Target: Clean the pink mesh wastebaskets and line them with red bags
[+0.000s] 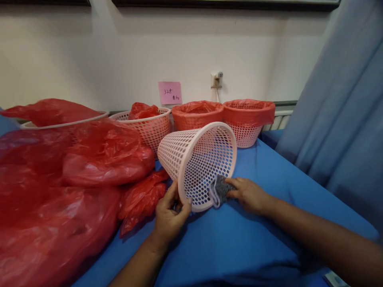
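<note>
A white perforated plastic wastebasket (176,147) lies tilted on its side on the blue-covered surface (251,239), its round mouth turned toward me. My left hand (170,213) grips the lower left of its rim, thumb at the front edge. In my right hand (247,194) is a folded grey cloth (221,189) with a pale border, held at the lower right of the rim. Part of the cloth overlaps the basket's opening. The fingertips of my left hand are partly hidden behind the rim.
Red plastic bags (60,223) are heaped at the left. Behind stand a basket with a red bag inside (149,127) and two red-lined baskets (197,113), (247,135). A pink note (170,93) and a socket (216,81) are on the wall; a blue curtain (338,111) hangs right.
</note>
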Demonstrator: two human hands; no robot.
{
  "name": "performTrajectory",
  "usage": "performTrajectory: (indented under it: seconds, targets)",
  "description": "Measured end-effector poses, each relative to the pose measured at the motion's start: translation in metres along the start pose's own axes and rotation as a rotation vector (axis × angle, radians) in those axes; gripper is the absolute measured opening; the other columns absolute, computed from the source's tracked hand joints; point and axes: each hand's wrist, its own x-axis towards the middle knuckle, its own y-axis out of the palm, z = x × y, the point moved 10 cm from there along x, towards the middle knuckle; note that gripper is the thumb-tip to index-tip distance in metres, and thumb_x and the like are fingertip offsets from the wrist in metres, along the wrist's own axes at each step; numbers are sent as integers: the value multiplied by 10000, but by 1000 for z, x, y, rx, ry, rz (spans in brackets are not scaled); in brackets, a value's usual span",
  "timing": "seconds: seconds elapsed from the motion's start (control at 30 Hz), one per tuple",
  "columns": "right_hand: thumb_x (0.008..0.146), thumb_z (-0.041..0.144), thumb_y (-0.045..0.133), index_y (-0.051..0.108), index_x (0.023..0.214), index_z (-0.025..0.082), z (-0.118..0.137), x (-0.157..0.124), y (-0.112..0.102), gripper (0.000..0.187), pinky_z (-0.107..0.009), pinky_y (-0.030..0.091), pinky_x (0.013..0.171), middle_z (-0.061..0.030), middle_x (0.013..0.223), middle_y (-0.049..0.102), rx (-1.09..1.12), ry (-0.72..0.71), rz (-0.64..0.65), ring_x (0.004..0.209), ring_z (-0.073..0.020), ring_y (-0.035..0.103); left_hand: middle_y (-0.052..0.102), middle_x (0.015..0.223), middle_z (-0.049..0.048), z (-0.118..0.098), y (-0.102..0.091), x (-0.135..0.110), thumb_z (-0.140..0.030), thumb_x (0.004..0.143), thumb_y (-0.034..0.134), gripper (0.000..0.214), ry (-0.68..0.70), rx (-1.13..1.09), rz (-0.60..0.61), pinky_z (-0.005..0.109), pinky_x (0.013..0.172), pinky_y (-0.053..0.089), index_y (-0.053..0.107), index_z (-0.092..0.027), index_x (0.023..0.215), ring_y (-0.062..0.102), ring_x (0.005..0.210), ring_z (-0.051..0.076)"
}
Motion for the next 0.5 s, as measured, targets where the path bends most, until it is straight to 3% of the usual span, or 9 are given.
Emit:
performTrajectory:
  seconds: [0.07, 0.13, 0.23, 0.3, 0.4, 0.5]
  targets:
    - [882, 70, 507, 780, 1131, 234, -39, -5, -5, 404, -467, 514, 934, -138, 1475, 574, -30, 178, -57, 1075, -280, 627, 802, 1143, 90, -2, -1, 0, -350, 782, 836, 729, 13, 18, -12, 298, 803, 656, 597, -205, 1456, 777, 935, 219]
    - [858, 65, 502, 781, 1135, 223, -75, -13, -15, 424, -514, 501, 985, -155, 1485, 557, 16, 352, -192, 1119, -301, 623, 807, 1116, 83, -5, -1, 0, -351, 785, 829, 724, 19, 37, -12, 313, 801, 664, 597, -209, 1456, 779, 904, 216]
    - [782, 128, 590, 756, 1189, 221, -125, -28, -27, 449, -538, 444, 1110, -138, 1431, 592, 329, 627, -518, 1216, -311, 603, 810, 1070, 80, -6, -1, 1, -339, 803, 812, 720, 23, 59, 5, 321, 788, 669, 583, -194, 1471, 778, 872, 216]
    - [774, 213, 611, 698, 1286, 204, -147, -27, -30, 519, -522, 467, 1109, -125, 1319, 661, 521, 756, -662, 1184, -294, 635, 807, 1078, 83, -6, -1, 2, -329, 818, 799, 697, 37, 69, 18, 313, 786, 668, 587, -184, 1467, 777, 887, 221]
    - [804, 325, 599, 564, 1435, 163, -150, 1, -58, 652, -484, 538, 1040, -121, 1286, 693, 651, 762, -766, 1125, -272, 676, 808, 1062, 65, -6, -2, 2, -301, 854, 771, 654, 80, 74, 46, 291, 781, 660, 582, -198, 1472, 773, 880, 211]
    - [781, 301, 629, 545, 1448, 162, -115, 32, -128, 687, -472, 477, 1126, -122, 1406, 640, 660, 543, -957, 1253, -276, 625, 809, 1059, 42, -8, 0, 1, -264, 887, 744, 643, 114, 81, 82, 270, 781, 651, 552, -228, 1499, 770, 872, 194]
